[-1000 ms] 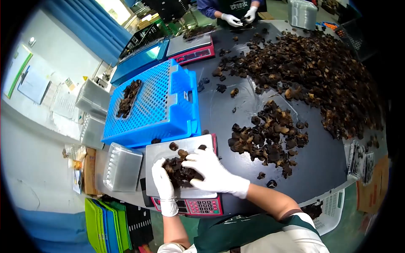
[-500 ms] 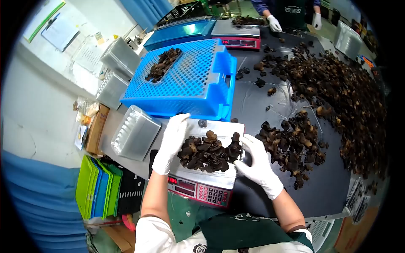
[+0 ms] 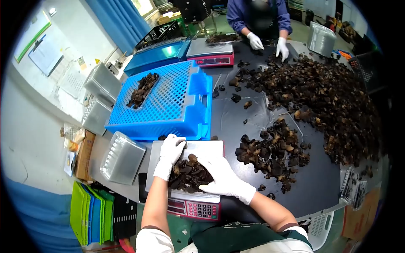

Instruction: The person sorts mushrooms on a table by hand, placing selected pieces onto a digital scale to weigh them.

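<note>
A heap of dark brown wood ear mushrooms [image 3: 188, 174] lies on the silver pan of a red electronic scale [image 3: 203, 210]. My left hand [image 3: 169, 154], in a white glove, is at the heap's upper left, its fingers curled over a small dark piece near the pan's back edge. My white-gloved right hand [image 3: 226, 178] cups the heap's right side, thumb and fingers spread apart. Its fingers hide part of the mushrooms. To the right, a smaller loose pile of mushrooms [image 3: 274, 149] rests on the dark tabletop [image 3: 310, 198].
Behind the scale sits an upturned blue crate [image 3: 158, 130] with mushrooms on top. Clear plastic boxes [image 3: 122, 158] stand at left. A large mushroom heap [image 3: 320, 97] covers the right side. Across the table, a co-worker's gloved hands [image 3: 268, 45] are near a second scale [image 3: 211, 60].
My right hand has moved left over the heap, pressing it inward. My left fingers now reach the small piece at the back of the pan. The view has shifted, and the co-worker's hands are over the mushrooms.
</note>
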